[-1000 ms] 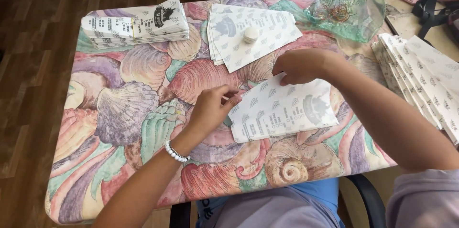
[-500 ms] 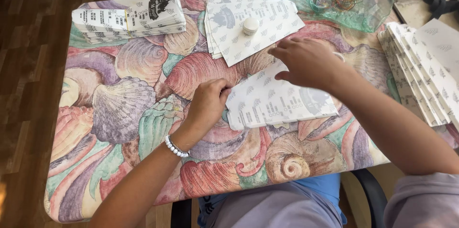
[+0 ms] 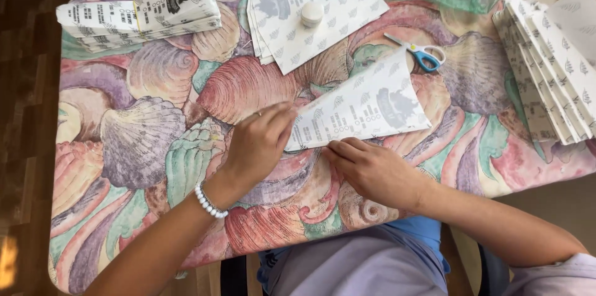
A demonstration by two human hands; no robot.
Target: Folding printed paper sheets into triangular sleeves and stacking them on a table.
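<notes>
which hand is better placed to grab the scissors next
Right, probably. The scissors lie up and to the right of the printed paper sheet, on the right hand's side. The left hand pinches the sheet's left corner.
</notes>
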